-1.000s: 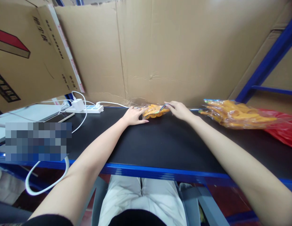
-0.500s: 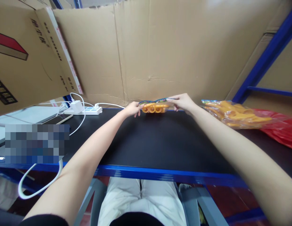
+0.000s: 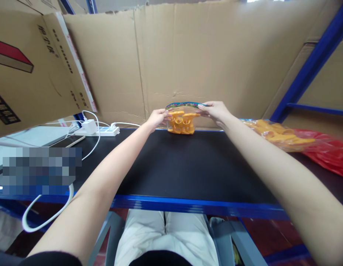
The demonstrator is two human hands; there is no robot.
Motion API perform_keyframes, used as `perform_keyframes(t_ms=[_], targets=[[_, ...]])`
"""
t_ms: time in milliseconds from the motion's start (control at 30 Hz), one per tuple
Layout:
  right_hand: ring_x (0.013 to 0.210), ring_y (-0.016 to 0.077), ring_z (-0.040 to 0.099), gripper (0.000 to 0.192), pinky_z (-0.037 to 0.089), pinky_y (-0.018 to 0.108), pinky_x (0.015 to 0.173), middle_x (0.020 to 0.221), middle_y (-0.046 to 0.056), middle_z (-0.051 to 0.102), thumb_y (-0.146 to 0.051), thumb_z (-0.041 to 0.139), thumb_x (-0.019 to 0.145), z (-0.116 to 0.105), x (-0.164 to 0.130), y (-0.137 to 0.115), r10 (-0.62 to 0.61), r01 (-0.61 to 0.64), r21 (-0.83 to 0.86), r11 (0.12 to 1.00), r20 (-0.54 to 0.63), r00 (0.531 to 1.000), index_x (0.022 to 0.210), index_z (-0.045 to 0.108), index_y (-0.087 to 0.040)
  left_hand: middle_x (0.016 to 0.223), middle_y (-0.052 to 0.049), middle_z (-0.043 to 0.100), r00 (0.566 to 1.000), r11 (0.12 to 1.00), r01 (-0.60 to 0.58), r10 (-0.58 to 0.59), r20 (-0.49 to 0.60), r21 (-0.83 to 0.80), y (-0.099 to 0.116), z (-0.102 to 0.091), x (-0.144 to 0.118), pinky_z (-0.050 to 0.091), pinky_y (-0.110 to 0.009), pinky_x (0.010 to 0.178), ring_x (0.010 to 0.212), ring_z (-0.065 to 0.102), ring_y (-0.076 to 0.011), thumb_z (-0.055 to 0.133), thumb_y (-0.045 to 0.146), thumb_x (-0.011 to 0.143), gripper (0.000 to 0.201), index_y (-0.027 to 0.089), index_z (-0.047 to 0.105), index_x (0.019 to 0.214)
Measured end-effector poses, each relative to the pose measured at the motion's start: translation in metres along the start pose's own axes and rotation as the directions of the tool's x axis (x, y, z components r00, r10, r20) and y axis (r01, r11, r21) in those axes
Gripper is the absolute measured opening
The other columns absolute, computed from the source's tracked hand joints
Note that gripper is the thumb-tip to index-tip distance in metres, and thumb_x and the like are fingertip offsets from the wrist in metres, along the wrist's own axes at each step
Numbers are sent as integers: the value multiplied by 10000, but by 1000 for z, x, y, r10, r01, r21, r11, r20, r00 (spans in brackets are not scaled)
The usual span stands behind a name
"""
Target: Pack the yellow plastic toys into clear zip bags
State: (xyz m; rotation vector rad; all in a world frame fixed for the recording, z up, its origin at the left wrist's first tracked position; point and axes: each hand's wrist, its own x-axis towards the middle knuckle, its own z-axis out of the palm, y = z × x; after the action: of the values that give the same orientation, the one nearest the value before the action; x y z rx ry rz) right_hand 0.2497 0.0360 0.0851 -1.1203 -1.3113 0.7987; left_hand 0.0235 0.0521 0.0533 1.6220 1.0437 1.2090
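Note:
Between my hands, at the back of the black table (image 3: 188, 166), a clear plastic bag (image 3: 185, 105) with a blue patterned top edge is held up. Orange plastic pieces (image 3: 181, 125) with round openings show inside it; their exact kind I cannot make out. My left hand (image 3: 157, 119) pinches the bag's left upper side. At the right upper corner, my right hand (image 3: 215, 111) grips it between thumb and fingers. The bag's lower end is at or just above the tabletop.
On the right lie another clear bag of orange pieces (image 3: 276, 133) and a red plastic bag (image 3: 329, 149). To the left are a white power strip (image 3: 106, 130) with a charger (image 3: 89, 126), cables and a phone (image 3: 68, 141). A cardboard wall (image 3: 188, 55) stands behind.
Both hands have risen slightly with the bag. It has tilted upright, so its clear front and the orange pieces show more fully.

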Motion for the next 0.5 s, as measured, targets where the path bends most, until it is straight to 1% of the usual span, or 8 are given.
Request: perform_keyframes(t_ms=[67,167,233,300,333,367,400,500], targets=[[629,94,632,117,516,205,607,621,10,614,-190,668,736,2,-2,0,-4,4,-23,1000,-8,1000,689,574,-137,1094,-100,634,998,998,-52,51,-36,-18,-1,-1,0,433,-167,553,840,640,-146,486,339,875,300,133,586,1070],[601,95,628,154,511,219,593,620,-5,593,-197,640,761,6,-8,-2,8,-9,25,1000,38,999,672,526,-147,1024,-119,658,998,997,-59,57,-32,-47,-4,-4,-1,439,-183,547,702,645,-126,504,365,862,363,125,544,1130],[577,105,629,170,521,247,593,617,-13,577,-199,631,769,10,-12,-4,-3,-5,93,996,82,997,667,502,-155,916,-117,685,999,999,-35,35,1,-26,-9,-5,-4,434,-196,528,566,620,-105,574,370,816,465,129,488,1205],[565,114,630,173,530,268,605,619,-9,578,-203,633,766,14,-14,-3,-24,9,129,992,112,993,664,502,-158,808,-98,696,998,999,25,-27,64,37,-16,-5,-8,415,-197,495,472,585,-94,626,362,776,570,145,437,1268],[567,117,630,167,532,272,610,622,-4,585,-210,637,763,16,-14,-1,-32,16,131,991,122,992,667,511,-158,768,-89,697,993,995,63,-69,93,71,-19,-5,-10,403,-196,477,449,575,-93,617,367,783,578,153,426,1285],[575,121,633,157,533,274,614,628,5,596,-224,641,760,18,-14,2,-39,22,128,992,134,990,677,526,-157,748,-84,697,988,991,95,-105,110,96,-22,-4,-12,392,-194,463,439,571,-94,583,376,807,549,154,433,1286],[591,126,636,147,533,275,618,640,13,609,-245,645,757,19,-14,5,-44,26,123,992,148,988,697,544,-156,742,-83,697,987,987,113,-125,104,112,-24,-3,-13,383,-191,452,438,570,-93,547,381,831,501,150,460,1267],[669,141,646,179,533,280,643,708,34,647,-307,678,720,20,-14,19,-57,41,84,996,203,978,769,589,-159,720,-79,697,993,988,111,-115,30,108,-28,0,-16,360,-176,436,440,559,-77,498,360,861,382,118,565,1148]])
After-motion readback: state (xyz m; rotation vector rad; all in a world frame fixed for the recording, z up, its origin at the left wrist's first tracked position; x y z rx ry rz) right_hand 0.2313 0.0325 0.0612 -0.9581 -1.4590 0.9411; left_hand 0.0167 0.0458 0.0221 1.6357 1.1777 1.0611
